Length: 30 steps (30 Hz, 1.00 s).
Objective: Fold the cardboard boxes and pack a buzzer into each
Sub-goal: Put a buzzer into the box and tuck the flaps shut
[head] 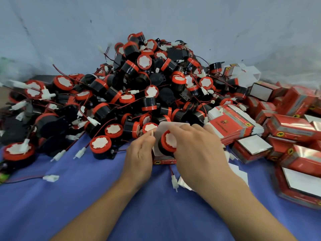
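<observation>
Right hand [196, 146] gripping buzzer [169, 142], red face tilted upward, at box [165, 161] mouth

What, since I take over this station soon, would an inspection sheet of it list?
Surface: blue cloth covers it.
Job's things: buzzer at the mouth of the open box; buzzer pile behind; flat boxes and folded boxes on the right.
Clutter: green object at the left edge, unidentifiable.
Hands: left hand grips the box; right hand holds the buzzer.
Cables: a lead with a white plug trails below the box; more tangle through the pile.
Surroundings: grey wall behind.
</observation>
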### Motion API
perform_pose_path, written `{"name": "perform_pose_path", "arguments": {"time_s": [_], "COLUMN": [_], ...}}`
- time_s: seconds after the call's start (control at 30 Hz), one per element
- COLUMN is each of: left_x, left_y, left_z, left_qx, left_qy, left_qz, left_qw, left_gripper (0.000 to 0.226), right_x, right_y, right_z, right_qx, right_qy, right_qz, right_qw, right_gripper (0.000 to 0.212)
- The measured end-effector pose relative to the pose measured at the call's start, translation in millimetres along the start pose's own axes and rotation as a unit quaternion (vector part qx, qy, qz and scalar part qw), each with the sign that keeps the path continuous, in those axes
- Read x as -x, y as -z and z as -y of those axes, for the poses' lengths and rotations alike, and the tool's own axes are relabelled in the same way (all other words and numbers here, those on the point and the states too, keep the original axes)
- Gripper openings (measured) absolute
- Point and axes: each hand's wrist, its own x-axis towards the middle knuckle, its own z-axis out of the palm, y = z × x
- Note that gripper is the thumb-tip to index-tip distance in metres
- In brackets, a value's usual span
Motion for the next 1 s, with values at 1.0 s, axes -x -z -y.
{"name": "perform_pose_path", "arguments": {"time_s": [1.0], "left_x": [1.9], "left_y": [-2.4], "left_z": [4.3], "left_qx": [-0.132], "left_qy": [0.024], "left_qz": [0.006], "left_qw": [0.991], "left_gripper": [0.022], "right_x": [-4.5], "right_y": [-18.7], "right_z": [-9.6], "right_qx": [-0.178], "right_qy": [-0.064], "right_qz": [-0.123], "right_qw": [0.974], "right_gripper": [0.025]}}
